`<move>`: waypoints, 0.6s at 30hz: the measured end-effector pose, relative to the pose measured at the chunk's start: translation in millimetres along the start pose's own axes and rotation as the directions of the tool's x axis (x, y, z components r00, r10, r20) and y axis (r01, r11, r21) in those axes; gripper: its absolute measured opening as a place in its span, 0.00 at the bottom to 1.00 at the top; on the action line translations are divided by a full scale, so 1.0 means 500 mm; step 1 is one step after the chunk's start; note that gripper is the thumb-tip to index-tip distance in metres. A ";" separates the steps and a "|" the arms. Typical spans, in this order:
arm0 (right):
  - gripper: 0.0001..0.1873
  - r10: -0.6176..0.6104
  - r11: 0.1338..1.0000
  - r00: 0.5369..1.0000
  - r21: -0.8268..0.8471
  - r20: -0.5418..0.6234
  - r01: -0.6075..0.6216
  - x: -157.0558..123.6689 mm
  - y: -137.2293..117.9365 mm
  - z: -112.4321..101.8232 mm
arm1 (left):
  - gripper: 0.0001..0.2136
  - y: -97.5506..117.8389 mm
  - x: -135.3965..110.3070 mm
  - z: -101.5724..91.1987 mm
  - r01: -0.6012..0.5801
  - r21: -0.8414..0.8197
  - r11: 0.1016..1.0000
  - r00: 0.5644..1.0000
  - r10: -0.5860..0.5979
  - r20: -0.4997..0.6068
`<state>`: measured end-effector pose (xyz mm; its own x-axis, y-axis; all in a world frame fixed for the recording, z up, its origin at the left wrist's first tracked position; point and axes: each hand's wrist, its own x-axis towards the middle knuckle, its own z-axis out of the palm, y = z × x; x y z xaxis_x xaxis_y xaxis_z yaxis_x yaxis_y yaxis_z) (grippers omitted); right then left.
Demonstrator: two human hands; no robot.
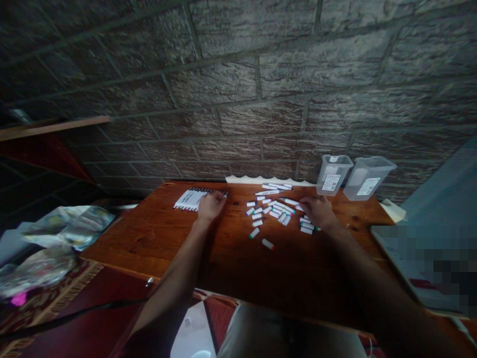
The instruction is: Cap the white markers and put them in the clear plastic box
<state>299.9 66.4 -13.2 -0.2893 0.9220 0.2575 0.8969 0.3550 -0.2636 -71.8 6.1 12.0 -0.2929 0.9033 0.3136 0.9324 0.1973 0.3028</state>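
Note:
My left hand (210, 205) rests with fingers curled on the right end of a row of white markers (190, 200) lined up at the back left of the wooden table (156, 233). My right hand (316, 210) lies palm down, fingers curled, over a scattered pile of white markers and caps (274, 209) in the middle of the table. Whether it grips one is hidden. Loose caps (267, 243) lie nearer to me.
Two clear plastic containers (333, 174) (367, 177) with labels stand at the back right against the brick wall. Crumpled plastic bags (63, 226) lie left of the table. A flat blurred object (428, 268) covers the table's right edge.

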 end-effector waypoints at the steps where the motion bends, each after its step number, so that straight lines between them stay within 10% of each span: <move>1: 0.14 -0.001 1.000 1.000 0.013 -0.002 0.001 0.000 0.000 0.001 | 0.11 0.004 -0.001 0.003 -0.012 -0.007 1.000 1.000 0.012 -0.002; 18: 0.10 -0.073 0.984 0.997 0.162 -0.013 0.074 0.000 -0.012 -0.019 | 0.12 0.073 -0.023 0.019 -0.207 -0.170 0.963 0.978 0.209 -0.010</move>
<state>297.8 63.1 -2.9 -0.3498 0.8914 0.2882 0.8071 0.4429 -0.3905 -32.6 6.6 10.7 -0.0938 0.9207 0.3787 0.9231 -0.0620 0.3795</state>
